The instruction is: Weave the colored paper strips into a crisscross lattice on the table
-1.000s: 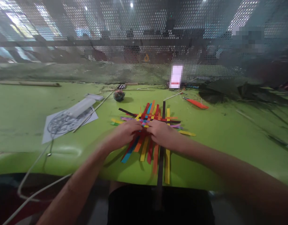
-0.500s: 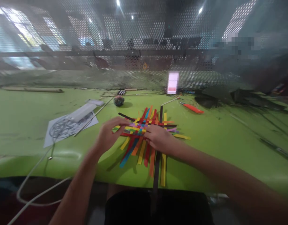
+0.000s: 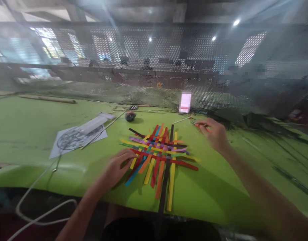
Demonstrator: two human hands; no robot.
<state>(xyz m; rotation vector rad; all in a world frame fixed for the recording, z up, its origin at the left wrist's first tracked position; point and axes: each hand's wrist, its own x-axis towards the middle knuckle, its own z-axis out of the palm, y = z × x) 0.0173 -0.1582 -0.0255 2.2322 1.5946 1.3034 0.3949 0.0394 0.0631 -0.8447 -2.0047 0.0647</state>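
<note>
A partly woven mat of coloured paper strips [image 3: 154, 145] lies on the green table, its loose ends spreading out on every side. At its left edge my left hand [image 3: 121, 164] is closed, thumb and fingertips on the end of a red strip [image 3: 185, 164] that crosses the mat's near side. Behind and to the right of the mat, my right hand [image 3: 214, 132] has its fingers closed round an orange cutter knife [image 3: 207, 129]. The knife's metal tip points left; most of its handle is hidden by the fingers.
A printed sheet [image 3: 61, 144] with a white roll on it lies to the left. Behind the mat are a dark ball [image 3: 130, 116], a thin stick [image 3: 182, 119] and a bright upright card or screen [image 3: 185, 102]. A perforated screen [image 3: 143, 80] borders the table's back; a white cord [image 3: 25, 194] hangs front left.
My right hand has left the mat, moved right and back, and taken hold of the orange cutter knife. My left hand has slid down to the near left edge of the weave.
</note>
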